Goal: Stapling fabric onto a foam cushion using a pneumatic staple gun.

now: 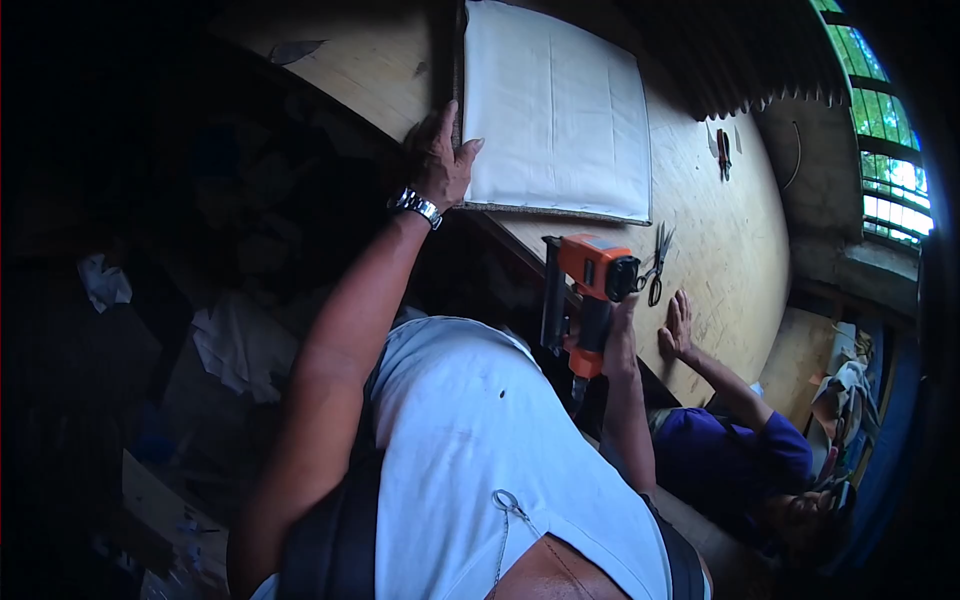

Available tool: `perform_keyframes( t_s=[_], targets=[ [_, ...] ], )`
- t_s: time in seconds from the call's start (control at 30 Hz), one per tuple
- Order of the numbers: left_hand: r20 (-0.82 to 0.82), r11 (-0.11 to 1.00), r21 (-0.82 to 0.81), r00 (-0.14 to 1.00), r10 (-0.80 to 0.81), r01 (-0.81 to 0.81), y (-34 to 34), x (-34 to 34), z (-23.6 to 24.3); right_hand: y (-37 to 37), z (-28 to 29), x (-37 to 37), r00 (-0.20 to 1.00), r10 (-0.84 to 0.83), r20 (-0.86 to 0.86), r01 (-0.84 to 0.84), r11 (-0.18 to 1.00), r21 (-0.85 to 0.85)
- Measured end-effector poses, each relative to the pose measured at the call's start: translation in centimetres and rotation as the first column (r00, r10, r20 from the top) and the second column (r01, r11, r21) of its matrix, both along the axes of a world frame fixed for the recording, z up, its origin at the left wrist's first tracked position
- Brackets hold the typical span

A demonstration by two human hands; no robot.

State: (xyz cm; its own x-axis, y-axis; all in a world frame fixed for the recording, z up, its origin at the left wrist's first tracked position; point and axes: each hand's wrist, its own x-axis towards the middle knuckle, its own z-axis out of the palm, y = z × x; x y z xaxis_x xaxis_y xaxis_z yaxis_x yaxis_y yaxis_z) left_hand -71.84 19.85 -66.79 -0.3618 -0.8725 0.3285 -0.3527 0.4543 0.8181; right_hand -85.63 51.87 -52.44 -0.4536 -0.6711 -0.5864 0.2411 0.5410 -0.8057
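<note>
A flat rectangular panel [556,115], faced in white cloth with dark brown textured edging, rests on the wooden table. My left hand [445,165] grips its left edge near the front corner, the thumb bent over onto the white face. In my right hand [620,345] is an orange and black staple gun [593,268], held upright by its dark handle in front of my body, apart from the panel. A hose fitting shows at the base of the handle. The right fingers are largely hidden behind the tool. Beside the gun, scissors [657,265] lie on the table.
Red-and-black pliers [724,155] lie farther off on the wooden table [735,235]. At the right, a person in a purple shirt [740,450] rests a hand [679,326] on the tabletop. A barred window [880,130] is at the far right. White cloth scraps [235,340] lie in the dark left area.
</note>
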Motion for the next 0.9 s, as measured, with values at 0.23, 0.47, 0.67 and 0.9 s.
perform_keyframes(
  t_s=[0.23, 0.47, 0.67, 0.9],
  targets=[
    [0.22, 0.809, -0.386, 0.896, -0.385, 0.442, 5.7, -2.5, 4.1, 7.9, 1.2, -0.9, 0.953, -0.294, -0.072, 0.292, 0.956, -0.038],
    [0.575, 0.635, -0.327, 0.68, -0.455, 0.7, 9.3, -7.6, 5.6, 10.9, 1.5, -5.9, 0.929, -0.369, 0.002, 0.364, 0.915, -0.175],
    [0.652, 0.586, -0.282, 0.6, -0.464, 0.76, 10.0, -10.1, 6.4, 12.6, 0.4, -10.5, 0.931, -0.351, 0.103, 0.365, 0.905, -0.218],
    [0.732, 0.48, -0.25, 0.488, -0.475, 0.841, 10.6, -16.6, 7.0, 13.4, -1.3, -15.6, 0.957, -0.248, 0.151, 0.278, 0.932, -0.234]
  ],
)
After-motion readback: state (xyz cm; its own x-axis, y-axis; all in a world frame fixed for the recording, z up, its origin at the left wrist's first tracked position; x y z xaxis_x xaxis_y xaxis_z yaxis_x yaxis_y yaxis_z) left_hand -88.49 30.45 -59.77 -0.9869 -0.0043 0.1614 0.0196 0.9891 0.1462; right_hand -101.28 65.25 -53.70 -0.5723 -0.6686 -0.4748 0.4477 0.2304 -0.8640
